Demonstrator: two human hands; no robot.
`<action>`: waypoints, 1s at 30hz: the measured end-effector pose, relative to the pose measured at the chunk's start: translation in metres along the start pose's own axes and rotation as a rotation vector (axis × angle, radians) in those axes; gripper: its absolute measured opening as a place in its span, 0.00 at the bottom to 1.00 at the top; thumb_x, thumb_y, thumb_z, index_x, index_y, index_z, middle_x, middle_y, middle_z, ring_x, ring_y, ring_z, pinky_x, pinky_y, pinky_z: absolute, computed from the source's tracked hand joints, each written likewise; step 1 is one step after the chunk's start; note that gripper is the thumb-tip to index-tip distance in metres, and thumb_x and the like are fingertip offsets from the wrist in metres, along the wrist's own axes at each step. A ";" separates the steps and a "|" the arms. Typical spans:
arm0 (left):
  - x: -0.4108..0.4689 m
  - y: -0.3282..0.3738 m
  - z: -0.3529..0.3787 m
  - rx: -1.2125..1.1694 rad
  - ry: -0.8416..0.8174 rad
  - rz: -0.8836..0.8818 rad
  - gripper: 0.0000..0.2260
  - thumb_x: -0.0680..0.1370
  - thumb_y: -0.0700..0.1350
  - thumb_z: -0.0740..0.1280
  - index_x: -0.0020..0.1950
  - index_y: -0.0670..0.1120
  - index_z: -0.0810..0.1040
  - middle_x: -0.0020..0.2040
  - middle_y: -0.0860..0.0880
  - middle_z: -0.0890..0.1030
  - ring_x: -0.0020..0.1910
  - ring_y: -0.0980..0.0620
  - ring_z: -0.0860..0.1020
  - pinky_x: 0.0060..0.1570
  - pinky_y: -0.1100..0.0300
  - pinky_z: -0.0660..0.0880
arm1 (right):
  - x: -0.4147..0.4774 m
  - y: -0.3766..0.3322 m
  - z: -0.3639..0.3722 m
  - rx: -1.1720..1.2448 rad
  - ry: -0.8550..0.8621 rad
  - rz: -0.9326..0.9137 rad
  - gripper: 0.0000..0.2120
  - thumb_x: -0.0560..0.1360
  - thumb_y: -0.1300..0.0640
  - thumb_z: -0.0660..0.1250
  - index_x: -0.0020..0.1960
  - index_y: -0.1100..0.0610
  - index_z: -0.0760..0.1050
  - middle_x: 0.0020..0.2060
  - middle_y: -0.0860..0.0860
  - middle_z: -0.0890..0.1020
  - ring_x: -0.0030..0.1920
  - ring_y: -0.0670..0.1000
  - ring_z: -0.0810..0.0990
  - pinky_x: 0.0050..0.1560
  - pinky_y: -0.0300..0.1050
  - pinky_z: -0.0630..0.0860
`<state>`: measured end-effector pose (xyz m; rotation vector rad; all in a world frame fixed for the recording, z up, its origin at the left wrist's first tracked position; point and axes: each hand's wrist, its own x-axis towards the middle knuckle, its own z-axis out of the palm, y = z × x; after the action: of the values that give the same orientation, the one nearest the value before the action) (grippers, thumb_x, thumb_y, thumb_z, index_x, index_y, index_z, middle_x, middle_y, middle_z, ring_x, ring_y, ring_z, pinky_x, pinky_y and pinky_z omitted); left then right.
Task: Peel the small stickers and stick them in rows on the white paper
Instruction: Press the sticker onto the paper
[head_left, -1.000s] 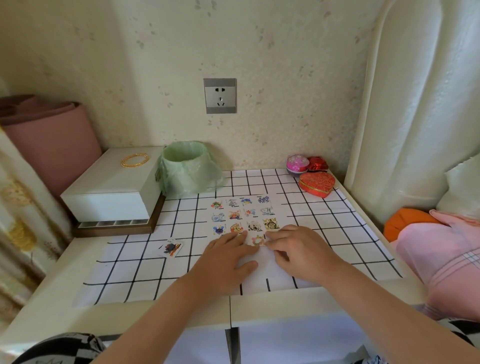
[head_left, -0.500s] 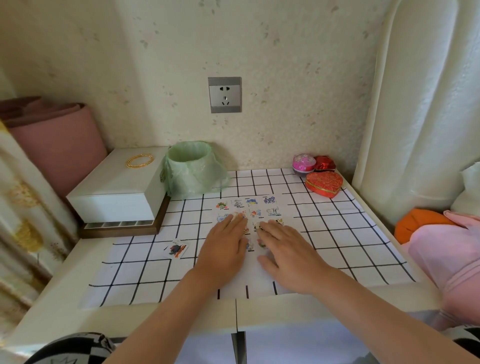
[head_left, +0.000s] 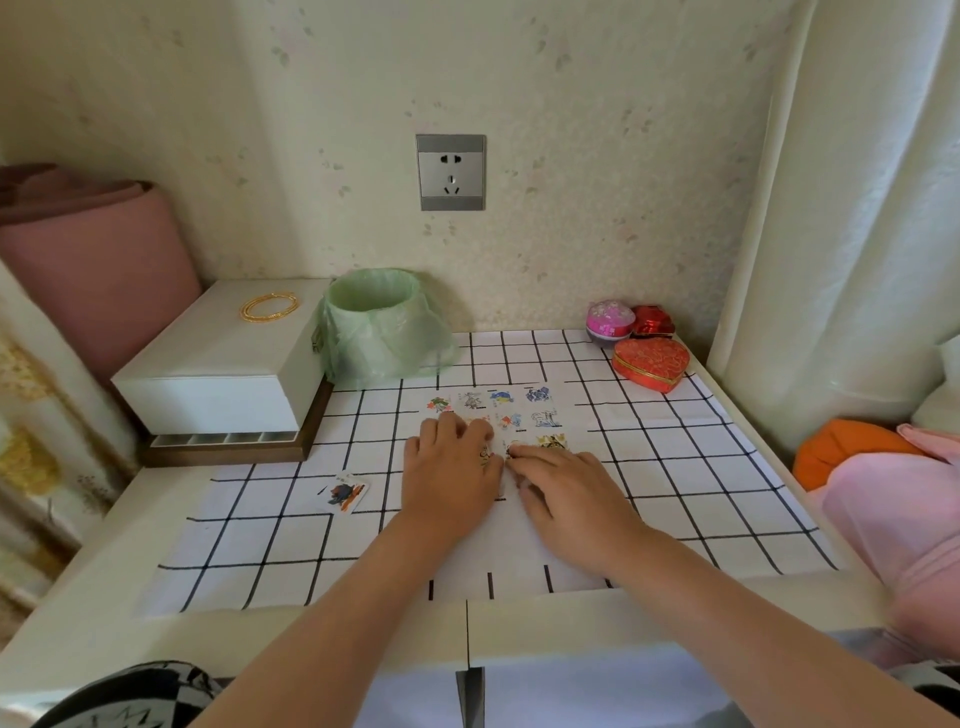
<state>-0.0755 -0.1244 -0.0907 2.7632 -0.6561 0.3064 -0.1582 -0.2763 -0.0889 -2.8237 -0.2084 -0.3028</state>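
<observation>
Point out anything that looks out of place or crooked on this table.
One sticker lies alone on the checked cloth, tilted, to the left of the left hand and off the white paper. The other stickers sit in straight rows on it. Nothing else stands out.

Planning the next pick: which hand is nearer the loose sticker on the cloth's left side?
Left. The left hand rests to the right of the loose sticker; the right hand lies farther right, beyond the left one.
</observation>
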 end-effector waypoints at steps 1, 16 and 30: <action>0.001 -0.001 0.001 -0.003 0.006 0.000 0.16 0.80 0.58 0.59 0.65 0.56 0.72 0.60 0.52 0.70 0.60 0.49 0.67 0.59 0.56 0.62 | 0.003 0.002 0.002 0.025 0.037 0.001 0.17 0.82 0.51 0.56 0.66 0.51 0.77 0.67 0.45 0.77 0.66 0.49 0.74 0.62 0.46 0.67; 0.006 -0.007 0.006 -0.016 -0.266 0.018 0.27 0.84 0.60 0.48 0.81 0.55 0.47 0.82 0.51 0.45 0.80 0.50 0.41 0.78 0.51 0.40 | 0.030 0.015 -0.002 -0.021 -0.163 0.284 0.22 0.86 0.51 0.50 0.79 0.40 0.57 0.81 0.46 0.52 0.81 0.49 0.47 0.76 0.50 0.47; 0.004 0.004 0.012 0.017 -0.246 -0.016 0.29 0.83 0.61 0.46 0.82 0.53 0.46 0.82 0.49 0.44 0.80 0.46 0.40 0.77 0.46 0.39 | 0.031 0.019 0.002 -0.002 -0.126 0.289 0.22 0.86 0.53 0.49 0.79 0.42 0.57 0.81 0.45 0.54 0.81 0.47 0.48 0.77 0.49 0.47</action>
<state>-0.0723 -0.1329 -0.1000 2.8467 -0.6911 -0.0338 -0.1250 -0.2905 -0.0892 -2.8261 0.1742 -0.0615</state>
